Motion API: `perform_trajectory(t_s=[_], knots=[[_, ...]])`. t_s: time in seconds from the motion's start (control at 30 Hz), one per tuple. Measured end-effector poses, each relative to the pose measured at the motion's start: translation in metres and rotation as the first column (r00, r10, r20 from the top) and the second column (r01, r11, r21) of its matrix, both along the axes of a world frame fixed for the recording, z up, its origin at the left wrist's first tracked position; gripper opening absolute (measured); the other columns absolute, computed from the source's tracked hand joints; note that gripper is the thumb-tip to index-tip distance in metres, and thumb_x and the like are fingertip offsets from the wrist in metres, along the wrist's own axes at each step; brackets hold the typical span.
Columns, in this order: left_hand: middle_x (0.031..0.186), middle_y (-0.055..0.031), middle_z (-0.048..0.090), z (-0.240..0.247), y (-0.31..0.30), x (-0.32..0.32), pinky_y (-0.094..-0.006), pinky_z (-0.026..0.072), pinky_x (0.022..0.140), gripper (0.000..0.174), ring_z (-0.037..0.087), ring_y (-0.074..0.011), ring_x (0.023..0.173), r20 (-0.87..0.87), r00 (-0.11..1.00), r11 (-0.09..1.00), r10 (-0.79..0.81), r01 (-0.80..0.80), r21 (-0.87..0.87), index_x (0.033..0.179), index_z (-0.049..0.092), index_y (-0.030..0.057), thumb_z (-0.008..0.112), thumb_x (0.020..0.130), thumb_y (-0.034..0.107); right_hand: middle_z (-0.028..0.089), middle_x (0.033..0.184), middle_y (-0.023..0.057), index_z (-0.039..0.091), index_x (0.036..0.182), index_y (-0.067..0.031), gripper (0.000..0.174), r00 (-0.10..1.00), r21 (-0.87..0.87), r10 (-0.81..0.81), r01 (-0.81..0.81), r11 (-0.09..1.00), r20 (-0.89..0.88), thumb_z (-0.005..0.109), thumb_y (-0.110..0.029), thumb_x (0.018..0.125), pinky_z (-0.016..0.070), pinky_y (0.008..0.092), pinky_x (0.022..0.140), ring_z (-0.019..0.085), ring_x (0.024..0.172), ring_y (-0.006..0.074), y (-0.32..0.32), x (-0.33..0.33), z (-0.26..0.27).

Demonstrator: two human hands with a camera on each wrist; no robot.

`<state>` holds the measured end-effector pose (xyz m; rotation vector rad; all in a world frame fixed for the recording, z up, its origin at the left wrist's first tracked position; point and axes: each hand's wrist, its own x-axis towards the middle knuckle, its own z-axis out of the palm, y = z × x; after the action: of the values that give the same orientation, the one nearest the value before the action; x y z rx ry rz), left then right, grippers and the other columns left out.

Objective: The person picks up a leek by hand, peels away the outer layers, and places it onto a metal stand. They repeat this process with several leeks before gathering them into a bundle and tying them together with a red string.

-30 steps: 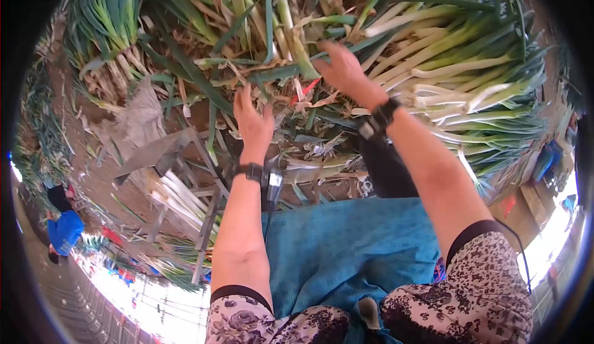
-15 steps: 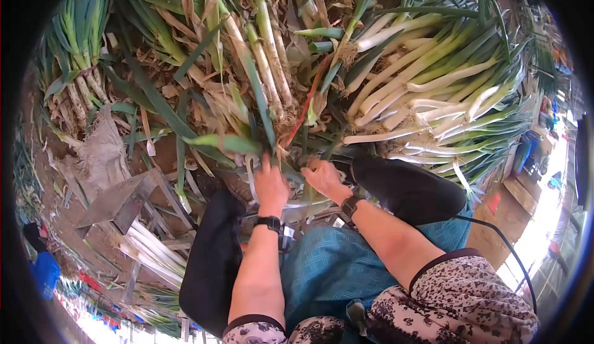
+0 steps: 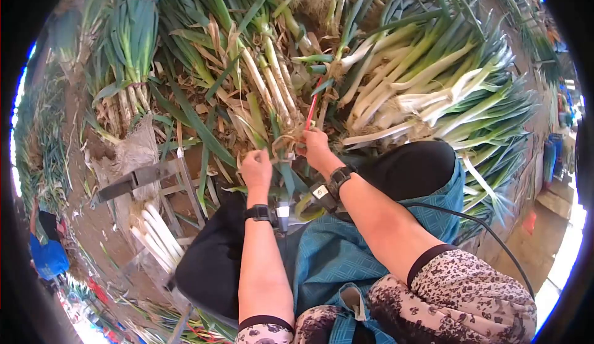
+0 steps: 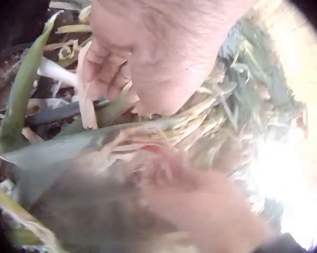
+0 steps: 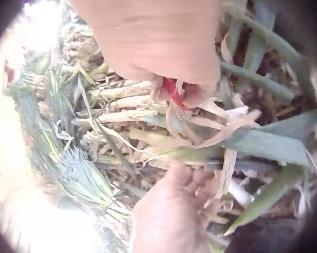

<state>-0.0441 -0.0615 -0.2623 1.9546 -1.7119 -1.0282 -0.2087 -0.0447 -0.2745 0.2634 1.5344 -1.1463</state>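
Near the root ends of unpeeled leeks in the head view, both hands work close together. The right hand has curled fingers pinching a red strip; in the right wrist view the red strip comes out between its fingers. The left hand is a little to the left, fingers bent, around dry leaf pieces; the left wrist view shows a dry husk at the fingertips of the left hand. Green leaves and dry husks lie between and below the hands.
White peeled leeks are piled at the right. Tied leeks stand at the upper left. A metal frame and more white leeks sit at the lower left. Dark-covered knees flank the forearms.
Both hands first came down and back from the pile toward the body, then rose slightly. The fingers of the right hand have closed on the red strip. A loose green leaf by the left hand has shifted.
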Motion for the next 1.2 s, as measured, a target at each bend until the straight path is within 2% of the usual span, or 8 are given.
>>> perform_trajectory(t_s=[0.2,0.27,0.33,0.63,0.87,0.93,1.0,1.2], knots=[[0.081,-0.0044,0.068,0.066,0.028,-0.017,-0.0217,0.0464,0.052,0.019,0.063,-0.01,0.064,-0.519,0.797,0.941,0.309,-0.178,0.288,0.094,0.064,0.0044,0.057,0.09,0.022,0.056,0.069,0.0078,0.062,0.088,-0.0068,0.012,0.699,-0.069,0.243,-0.386,0.92,-0.672,0.054,-0.015,0.084,0.0453,0.0362,0.059,0.057,0.065,0.0205,0.043,-0.033,0.004],[0.081,-0.005,0.068,0.071,0.044,-0.023,-0.0214,0.0461,0.051,0.02,0.063,-0.0109,0.064,-0.53,0.819,0.958,0.218,-0.078,0.275,0.092,0.063,0.0044,0.059,0.09,0.023,0.061,0.085,0.0244,0.061,0.087,0.0017,0.025,-0.048,0.176,0.254,-0.842,0.511,-0.966,0.052,-0.021,0.081,0.048,0.0431,0.071,0.06,0.082,0.0358,0.077,-0.018,0.004],[0.081,-0.0065,0.068,0.063,0.061,-0.029,-0.0224,0.0465,0.052,0.021,0.063,-0.0115,0.064,-0.594,0.746,0.923,0.301,-0.072,0.377,0.092,0.063,0.0037,0.061,0.089,0.025,0.063,0.077,0.0174,0.061,0.082,-0.0025,0.02,0.222,0.035,0.423,-0.853,0.52,-0.878,0.059,-0.022,0.078,0.0475,0.0444,0.066,0.061,0.073,0.0344,0.121,0.028,0.005],[0.068,-0.0046,0.061,0.091,0.106,-0.042,-0.0256,0.0373,0.042,0.022,0.052,-0.0107,0.047,-0.605,0.708,0.639,0.366,0.281,0.716,0.088,0.06,0.0034,0.063,0.088,0.025,0.061,0.077,0.0232,0.062,0.08,-0.0001,0.017,0.082,-0.009,0.701,-0.994,0.107,-0.709,0.055,-0.015,0.074,0.0468,0.0436,0.067,0.059,0.072,0.0381,0.209,0.03,0.14],[0.055,0.0079,0.041,0.165,0.136,-0.013,-0.0213,0.0264,0.039,0.015,0.033,-0.0015,0.045,-0.634,0.736,0.8,0.238,0.221,0.558,0.088,0.064,0.0013,0.056,0.088,0.014,0.065,0.075,0.0132,0.068,0.085,-0.0012,0.022,0.07,-0.217,0.889,-0.976,-0.034,-0.453,0.064,-0.022,0.077,0.0489,0.0346,0.07,0.06,0.069,0.0189,0.205,0.003,0.17],[0.057,0.0079,0.042,0.206,0.166,-0.01,-0.0197,0.0269,0.043,0.016,0.034,-0.0014,0.048,-0.6,0.797,0.887,-0.067,0.324,0.331,0.093,0.065,0.0003,0.052,0.091,0.01,0.067,0.081,0.0085,0.066,0.09,-0.0016,0.022,0.639,-0.249,0.746,-0.765,0.594,-0.187,0.059,-0.022,0.084,0.0482,0.0318,0.067,0.061,0.07,0.0157,0.2,0.002,0.141],[0.06,0.0065,0.047,0.232,0.193,0.003,-0.0185,0.0309,0.047,0.016,0.039,-0.0019,0.052,-0.593,0.773,0.855,-0.226,0.448,0.259,0.095,0.067,0.0017,0.052,0.092,0.007,0.067,0.094,0.0071,0.061,0.106,-0.004,0.027,0.879,-0.044,0.428,-0.429,0.902,0.209,0.056,-0.024,0.088,0.0498,0.0341,0.063,0.064,0.073,0.0191,0.179,-0.01,0.119],[0.073,-0.0078,0.064,0.229,0.229,0.012,-0.0305,0.0464,0.063,0.017,0.059,-0.0196,0.067,-0.295,0.709,0.744,-0.64,0.668,-0.011,0.099,0.064,-0.0016,0.06,0.087,0.009,0.065,0.098,0.0117,0.057,0.109,-0.0007,0.034,0.74,-0.479,0.384,-0.095,0.873,0.553,0.053,-0.031,0.094,0.0548,0.037,0.069,0.066,0.077,0.0214,0.18,0.015,0.114]])
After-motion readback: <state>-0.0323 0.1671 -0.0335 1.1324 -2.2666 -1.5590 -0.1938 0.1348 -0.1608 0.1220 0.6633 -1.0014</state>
